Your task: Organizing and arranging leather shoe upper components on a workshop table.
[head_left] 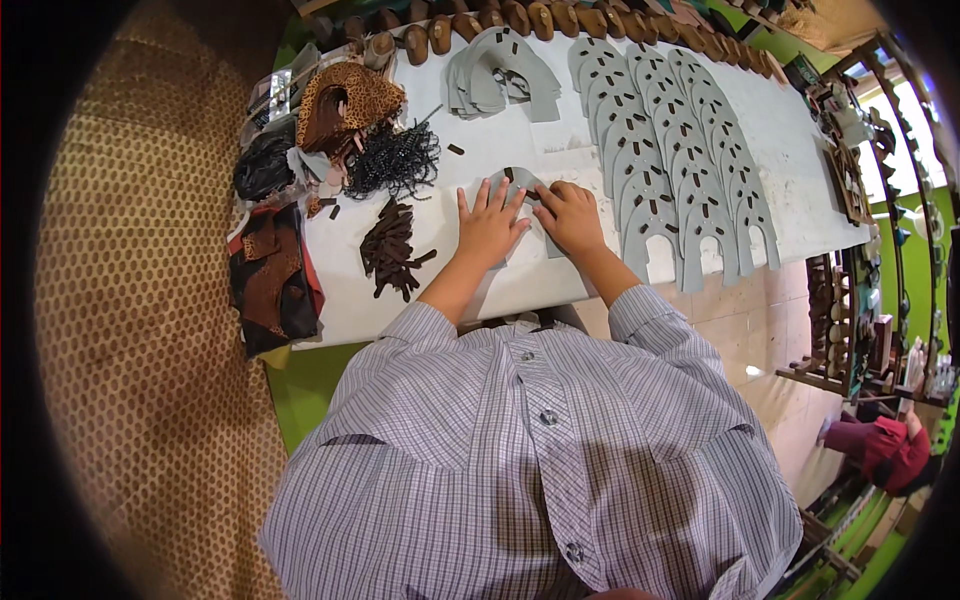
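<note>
While I stand here watching, a person in a checked shirt (420, 430) is at the near edge of a white table (340, 300), with both hands on one gray piece (521, 177). It lies flat right in front of them, and its top is round like a horseshoe. The left hand (489, 222) is open, with its fingers spread out and laid down on the left side. The right hand (573, 220) has bent fingers, with the tips down on the other side, by a little dark bit (532, 195). I can't tell if those tips are pinching the bit or only pushing on it. Another bit (508, 173) sits at the top of the curve.

To me, this looks like the step of putting dark bits on and pressing them down. I think the next move needs soft, careful fingers that lift away without making the bits slide.

To the left is a messy pile of brown strips (390, 250). To the right, more gray shapes (630, 135) with dark bits lie in three long, overlapping rows. Farther back are black strings (398, 160), some spotted cloth (365, 92) and a gray stack (470, 80). Brown shoe shapes (440, 36) line the far edge. Way off to the right, I see somebody in red (890, 455).
</note>
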A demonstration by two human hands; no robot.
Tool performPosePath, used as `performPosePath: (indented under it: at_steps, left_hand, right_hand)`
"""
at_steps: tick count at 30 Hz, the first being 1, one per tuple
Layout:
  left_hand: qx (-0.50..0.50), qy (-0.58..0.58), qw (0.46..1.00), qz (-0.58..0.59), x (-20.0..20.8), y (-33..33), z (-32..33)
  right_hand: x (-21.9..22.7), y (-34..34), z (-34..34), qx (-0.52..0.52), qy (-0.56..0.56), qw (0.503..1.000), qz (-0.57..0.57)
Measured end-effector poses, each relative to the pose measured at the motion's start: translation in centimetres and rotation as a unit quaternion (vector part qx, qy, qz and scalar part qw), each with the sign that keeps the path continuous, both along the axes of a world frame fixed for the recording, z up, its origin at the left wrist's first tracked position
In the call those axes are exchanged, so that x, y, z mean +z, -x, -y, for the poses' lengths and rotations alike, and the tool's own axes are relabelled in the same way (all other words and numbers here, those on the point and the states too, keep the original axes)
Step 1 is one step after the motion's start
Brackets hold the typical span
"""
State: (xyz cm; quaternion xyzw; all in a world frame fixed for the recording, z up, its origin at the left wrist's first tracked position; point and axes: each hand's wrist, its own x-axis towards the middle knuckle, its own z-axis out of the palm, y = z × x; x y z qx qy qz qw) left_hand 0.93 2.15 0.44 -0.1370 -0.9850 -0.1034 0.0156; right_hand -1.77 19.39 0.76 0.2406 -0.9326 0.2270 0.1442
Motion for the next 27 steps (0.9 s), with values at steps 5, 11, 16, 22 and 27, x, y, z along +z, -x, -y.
performPosePath:
  at_steps: [5,11,16,22,27]
  left_hand:
    - [0.033,-0.01,0.999,0.003,-0.7,-0.2,-0.4]
    - [0.03,-0.025,0.999,0.002,-0.8,-1.5,0.3]
    - [0.05,-0.024,0.998,0.004,-0.9,-3.5,1.1]
    - [0.065,-0.045,0.997,0.024,-0.5,-6.9,2.2]
    - [0.001,-0.002,0.984,0.176,2.3,-10.8,3.6]
  right_hand:
    - [0.1,0.0,0.0,-0.005,-0.01,1.0,0.011]
    - [1.6,0.4,0.5,0.009,-0.133,0.989,0.062]
    - [1.9,0.0,1.5,-0.016,-0.147,0.986,0.075]
    - [0.2,-1.3,3.7,-0.016,-0.067,0.998,-0.011]
    - [1.0,-2.9,8.4,0.173,0.006,0.984,0.038]
